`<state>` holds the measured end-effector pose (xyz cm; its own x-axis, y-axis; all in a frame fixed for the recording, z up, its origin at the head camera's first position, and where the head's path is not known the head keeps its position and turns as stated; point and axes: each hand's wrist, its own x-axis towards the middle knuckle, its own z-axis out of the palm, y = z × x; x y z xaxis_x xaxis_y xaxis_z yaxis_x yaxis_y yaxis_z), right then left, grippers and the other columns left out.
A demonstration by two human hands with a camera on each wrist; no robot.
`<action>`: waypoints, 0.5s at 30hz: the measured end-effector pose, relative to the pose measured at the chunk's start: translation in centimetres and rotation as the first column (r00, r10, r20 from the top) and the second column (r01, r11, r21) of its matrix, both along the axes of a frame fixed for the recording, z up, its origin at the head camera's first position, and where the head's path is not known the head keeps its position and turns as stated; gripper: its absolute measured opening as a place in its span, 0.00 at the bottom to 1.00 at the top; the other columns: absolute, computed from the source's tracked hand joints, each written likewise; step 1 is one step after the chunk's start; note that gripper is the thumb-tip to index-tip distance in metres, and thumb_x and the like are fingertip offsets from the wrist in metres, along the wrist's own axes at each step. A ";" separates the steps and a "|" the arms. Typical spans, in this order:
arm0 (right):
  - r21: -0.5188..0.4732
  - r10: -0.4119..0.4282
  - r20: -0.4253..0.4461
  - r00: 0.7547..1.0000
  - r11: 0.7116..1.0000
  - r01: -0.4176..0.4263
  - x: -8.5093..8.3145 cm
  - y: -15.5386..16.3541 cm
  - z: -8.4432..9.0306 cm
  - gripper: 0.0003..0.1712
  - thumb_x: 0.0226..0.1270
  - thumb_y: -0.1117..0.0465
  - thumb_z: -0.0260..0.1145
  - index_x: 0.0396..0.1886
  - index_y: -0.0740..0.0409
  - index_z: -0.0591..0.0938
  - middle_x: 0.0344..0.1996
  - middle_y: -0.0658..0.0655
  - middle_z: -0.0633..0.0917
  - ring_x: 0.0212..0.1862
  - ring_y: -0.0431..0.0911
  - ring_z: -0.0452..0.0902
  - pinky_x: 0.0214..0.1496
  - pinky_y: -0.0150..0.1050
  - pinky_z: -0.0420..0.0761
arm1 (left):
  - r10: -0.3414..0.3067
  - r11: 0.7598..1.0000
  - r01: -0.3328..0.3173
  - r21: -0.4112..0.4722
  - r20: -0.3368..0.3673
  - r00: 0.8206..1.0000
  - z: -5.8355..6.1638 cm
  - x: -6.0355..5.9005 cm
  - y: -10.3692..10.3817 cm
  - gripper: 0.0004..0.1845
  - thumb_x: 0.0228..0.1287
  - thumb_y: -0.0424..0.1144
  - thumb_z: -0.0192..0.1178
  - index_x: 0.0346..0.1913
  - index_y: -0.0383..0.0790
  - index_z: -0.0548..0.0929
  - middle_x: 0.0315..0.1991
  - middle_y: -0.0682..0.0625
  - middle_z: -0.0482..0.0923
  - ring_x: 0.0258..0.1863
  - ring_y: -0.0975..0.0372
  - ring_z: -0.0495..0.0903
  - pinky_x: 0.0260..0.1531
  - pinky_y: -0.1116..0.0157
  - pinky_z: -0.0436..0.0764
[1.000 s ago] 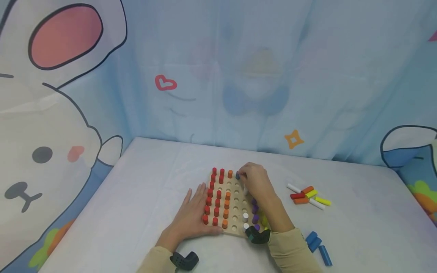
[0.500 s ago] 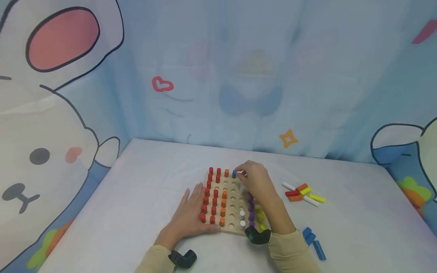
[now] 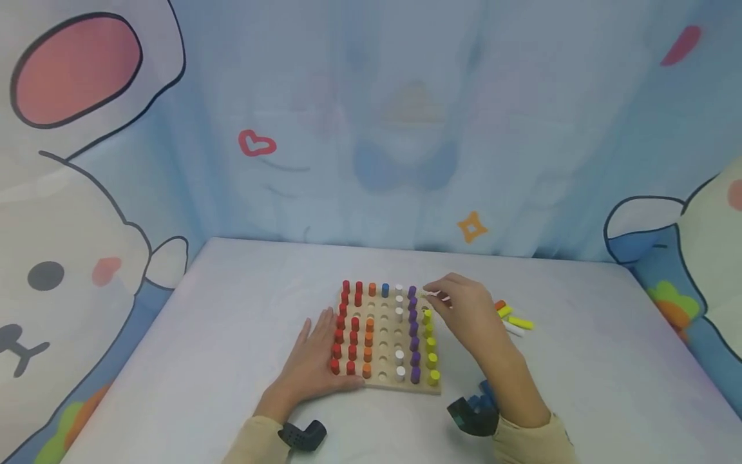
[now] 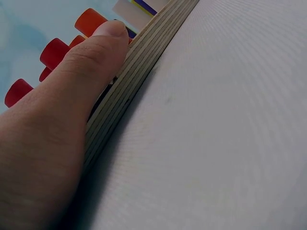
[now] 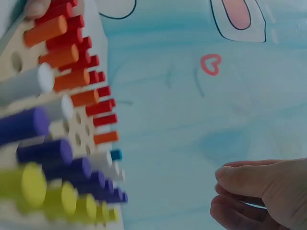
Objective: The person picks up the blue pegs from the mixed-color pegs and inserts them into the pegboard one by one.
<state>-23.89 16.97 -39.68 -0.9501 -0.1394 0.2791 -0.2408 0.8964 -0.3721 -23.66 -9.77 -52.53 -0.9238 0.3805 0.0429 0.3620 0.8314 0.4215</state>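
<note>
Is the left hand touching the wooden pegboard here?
Touching. The left wrist view shows the left hand with its thumb lying against the pegboard at its layered edge, no gap between them.

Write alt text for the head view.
A wooden pegboard with rows of coloured pegs lies on a white table. The left hand rests flat against its left edge; the right hand hovers right of it, near loose pegs.
</note>
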 end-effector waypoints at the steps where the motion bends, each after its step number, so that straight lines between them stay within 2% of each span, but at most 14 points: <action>1: 0.012 -0.007 -0.007 1.000 1.000 0.007 0.5 0.6 0.0 0.12 0.60 0.63 0.69 0.44 0.58 0.85 0.38 0.55 0.85 0.39 0.49 0.84 0.41 0.45 0.85 | 0.000 1.000 0.000 0.001 0.000 1.000 0.0 0.0 0.0 0.69 0.37 0.82 0.55 0.76 0.39 0.45 0.77 0.48 0.40 0.77 0.59 0.40 0.75 0.51 0.39; 8: 0.055 -0.063 -0.003 0.998 0.996 0.063 3.6 4.7 -0.6 0.12 0.59 0.62 0.69 0.44 0.58 0.85 0.37 0.56 0.85 0.38 0.50 0.83 0.40 0.46 0.86 | 0.001 1.000 -0.001 0.010 0.001 1.000 0.1 0.0 0.0 0.68 0.38 0.81 0.56 0.76 0.40 0.45 0.77 0.49 0.41 0.77 0.60 0.39 0.75 0.52 0.38; 12: 0.084 -0.119 0.060 0.991 0.990 0.114 5.0 6.5 -1.5 0.14 0.57 0.62 0.71 0.44 0.58 0.85 0.37 0.58 0.84 0.38 0.51 0.83 0.38 0.45 0.86 | 0.004 1.000 -0.004 0.021 0.004 1.000 0.1 0.2 0.1 0.68 0.38 0.80 0.56 0.76 0.40 0.45 0.77 0.49 0.41 0.77 0.59 0.40 0.75 0.52 0.38; 15: 0.111 -0.163 0.118 0.980 0.983 0.150 5.8 7.7 -2.1 0.17 0.57 0.61 0.71 0.47 0.59 0.84 0.40 0.61 0.84 0.39 0.53 0.83 0.39 0.46 0.86 | 0.007 1.000 -0.007 0.029 0.002 1.000 0.1 0.3 0.2 0.68 0.38 0.79 0.58 0.76 0.40 0.45 0.77 0.49 0.41 0.77 0.59 0.40 0.75 0.52 0.38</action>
<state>-18.08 24.65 -41.80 -0.9890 -0.0077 0.1479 -0.0517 0.9537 -0.2964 -23.37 -9.54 -52.40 -0.9266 0.3723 0.0524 0.3553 0.8214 0.4463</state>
